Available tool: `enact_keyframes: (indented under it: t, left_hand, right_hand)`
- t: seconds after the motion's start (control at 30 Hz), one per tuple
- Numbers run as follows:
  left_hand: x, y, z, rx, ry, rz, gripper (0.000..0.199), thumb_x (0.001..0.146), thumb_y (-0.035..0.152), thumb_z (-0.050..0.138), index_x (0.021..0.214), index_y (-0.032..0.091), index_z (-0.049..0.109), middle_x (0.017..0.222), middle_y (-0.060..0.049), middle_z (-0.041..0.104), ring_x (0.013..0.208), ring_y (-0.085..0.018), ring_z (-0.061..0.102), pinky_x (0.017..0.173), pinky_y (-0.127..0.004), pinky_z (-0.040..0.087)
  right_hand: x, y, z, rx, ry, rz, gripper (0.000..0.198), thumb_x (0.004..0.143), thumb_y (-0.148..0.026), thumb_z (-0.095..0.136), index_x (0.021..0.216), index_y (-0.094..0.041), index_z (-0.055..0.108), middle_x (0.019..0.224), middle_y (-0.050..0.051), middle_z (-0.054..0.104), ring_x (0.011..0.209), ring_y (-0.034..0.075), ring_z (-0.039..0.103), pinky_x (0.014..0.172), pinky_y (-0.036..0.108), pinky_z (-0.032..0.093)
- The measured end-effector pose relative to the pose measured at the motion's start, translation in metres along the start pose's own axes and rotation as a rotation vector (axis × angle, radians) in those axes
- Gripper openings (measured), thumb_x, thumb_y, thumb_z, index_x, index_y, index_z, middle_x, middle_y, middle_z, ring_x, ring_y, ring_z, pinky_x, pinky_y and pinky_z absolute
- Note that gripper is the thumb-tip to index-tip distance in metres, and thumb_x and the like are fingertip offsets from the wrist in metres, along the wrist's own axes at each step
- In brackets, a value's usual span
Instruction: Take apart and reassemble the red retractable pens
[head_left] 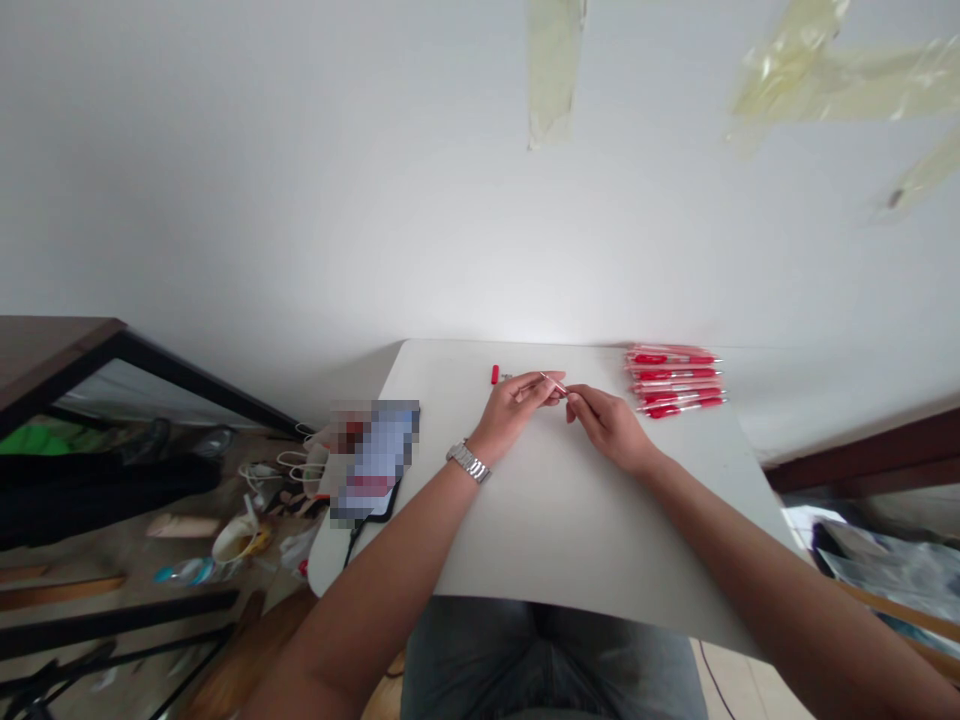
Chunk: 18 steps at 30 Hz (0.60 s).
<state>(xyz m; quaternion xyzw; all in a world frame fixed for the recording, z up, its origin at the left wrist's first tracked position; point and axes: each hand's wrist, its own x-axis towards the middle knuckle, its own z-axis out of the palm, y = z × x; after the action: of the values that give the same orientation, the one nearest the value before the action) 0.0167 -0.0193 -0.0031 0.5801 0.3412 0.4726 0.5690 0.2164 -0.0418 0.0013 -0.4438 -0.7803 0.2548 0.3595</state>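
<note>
My left hand (521, 398), with a metal watch (469, 462) on its wrist, is closed with thumb and fingers on a slim reddish pen part (554, 384). At the part's right end, the fingertips of my right hand (600, 420) pinch it. Its exact shape is partly hidden by the fingers. Just beyond my left hand lies a small red piece (495, 374), perhaps a pen grip. Beside it are tiny metallic bits (506, 377), too small to make out. To the right, several red pens (679, 382) lie together in a row.
The white table (570, 530) stands against a wall with yellowed tape (555, 70). On its left edge rests a blurred-out phone or tablet (379, 460) with a cable. A bottle (187, 571), a cup (236, 538) and other clutter lie on the floor at left.
</note>
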Motion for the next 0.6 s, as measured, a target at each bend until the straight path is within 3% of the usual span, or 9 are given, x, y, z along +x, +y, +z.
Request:
enact_keyframes:
  t: [0.27,0.6]
  left_hand:
    - [-0.0011,0.0037,-0.0009,0.051,0.005,-0.001,0.04,0.095,0.054,0.067,0.105,0.018,0.079,0.135,-0.012,0.072,0.103,-0.024,0.075,0.099,-0.046,0.058]
    - [-0.0015,0.0029,0.004,0.008,0.064,-0.008,0.042,0.094,0.055,0.069,0.108,0.016,0.079,0.117,-0.013,0.078,0.101,-0.023,0.075,0.1,-0.048,0.058]
  right_hand:
    - [-0.0009,0.0016,0.0004,0.027,-0.014,0.002,0.037,0.11,-0.047,0.037,0.105,-0.024,0.065,0.084,0.004,0.069,0.075,0.019,0.064,0.079,0.032,0.05]
    - [0.0007,0.0077,0.003,-0.021,0.011,-0.052,0.033,0.11,-0.043,0.04,0.101,-0.022,0.064,0.082,0.004,0.068,0.075,0.019,0.064,0.076,0.031,0.049]
